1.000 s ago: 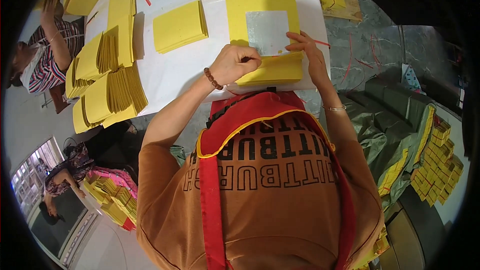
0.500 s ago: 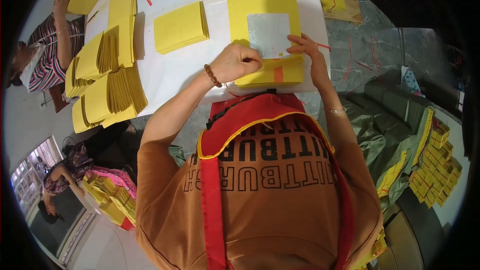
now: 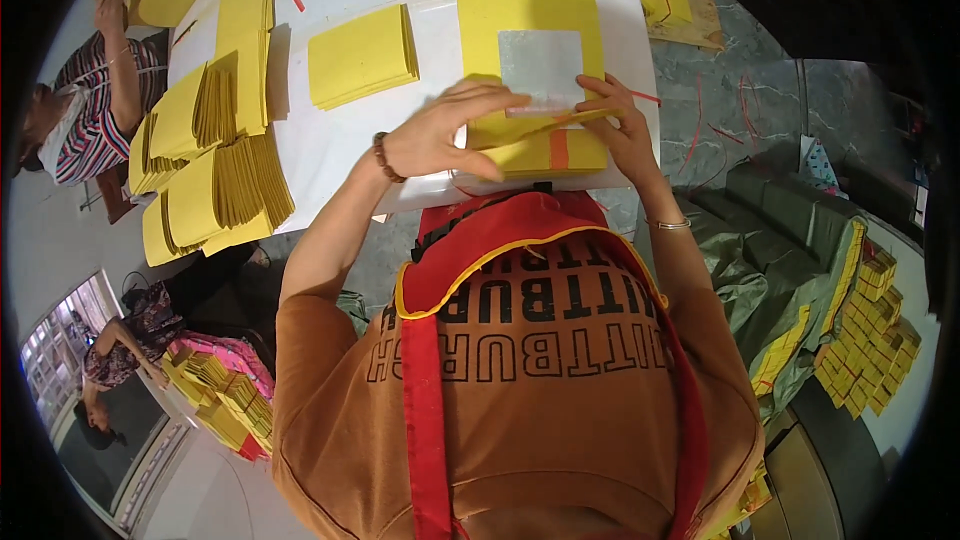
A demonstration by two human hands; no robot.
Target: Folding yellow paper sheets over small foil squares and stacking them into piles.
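Observation:
A yellow paper sheet with a silver square [image 3: 540,65] lies at the table's near right edge, on top of other yellow paper. Its near part is lifted into a raised fold [image 3: 545,128], and an orange-red patch shows on the yellow paper in front of it. My left hand [image 3: 445,135] is at the fold's left end, thumb and fingers apart, holding nothing. At the right end, my right hand [image 3: 618,125] has the lifted edge of the sheet between its fingers. To the left lies a small stack of folded yellow paper [image 3: 360,55].
Bundles of folded yellow paper [image 3: 215,190] are heaped along the table's left side. Another person [image 3: 105,80] works at the far left, and a second person [image 3: 130,345] is lower left. Red strips lie on the grey floor. Green sheeting [image 3: 790,230] and yellow packs [image 3: 870,340] are at right.
My left hand has opened from a closed position on the fold and shifted slightly left. The paper's near fold has risen, and my right hand has come down onto its right end.

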